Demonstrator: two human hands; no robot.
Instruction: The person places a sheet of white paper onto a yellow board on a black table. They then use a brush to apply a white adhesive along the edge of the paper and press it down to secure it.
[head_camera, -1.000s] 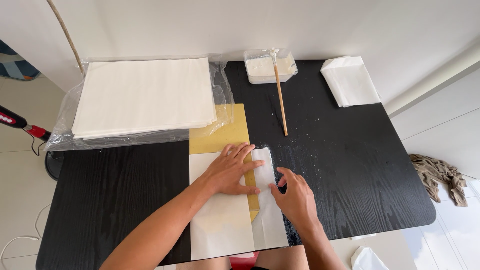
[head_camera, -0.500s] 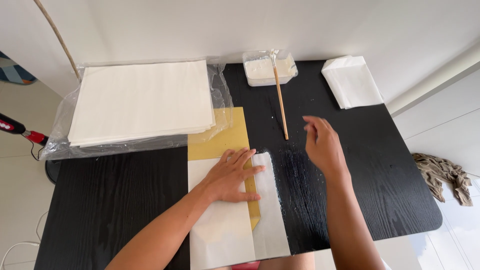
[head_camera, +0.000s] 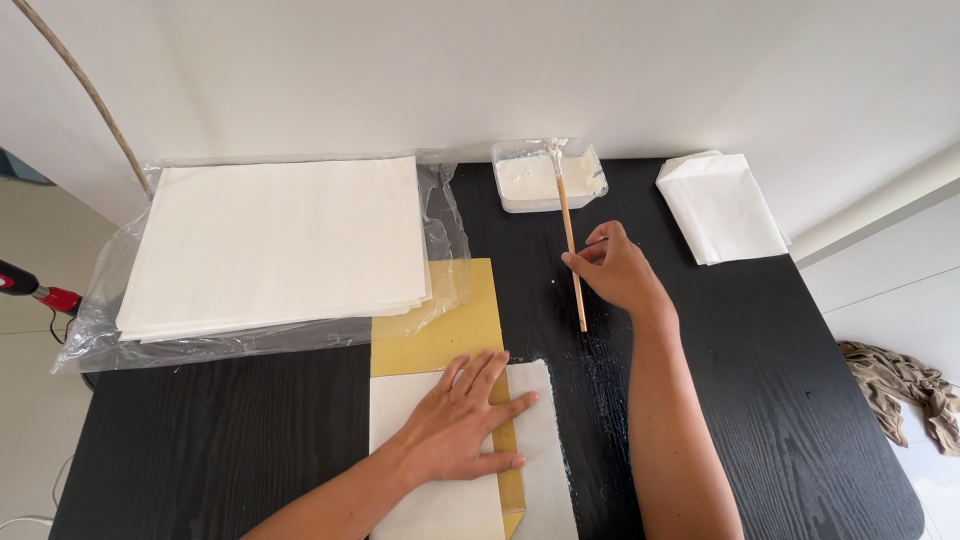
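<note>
My left hand (head_camera: 462, 425) lies flat, fingers spread, on a white paper sheet (head_camera: 420, 500) that sits over a yellow board (head_camera: 440, 320) on the black table (head_camera: 200, 440). A folded white flap (head_camera: 540, 450) lies just right of my fingertips. My right hand (head_camera: 615, 270) is further back, its fingertips pinched on the thin wooden handle of a brush (head_camera: 572, 260). The brush's head rests in a clear tub of white paste (head_camera: 545, 180).
A thick stack of white sheets (head_camera: 280, 240) lies on clear plastic wrap (head_camera: 100, 330) at the back left. A smaller pile of folded white paper (head_camera: 720, 205) sits at the back right. A crumpled cloth (head_camera: 900, 385) lies on the floor to the right.
My right hand left the folded flap near the table's front edge and moved back to the brush handle. My left hand stayed pressed on the sheet.
</note>
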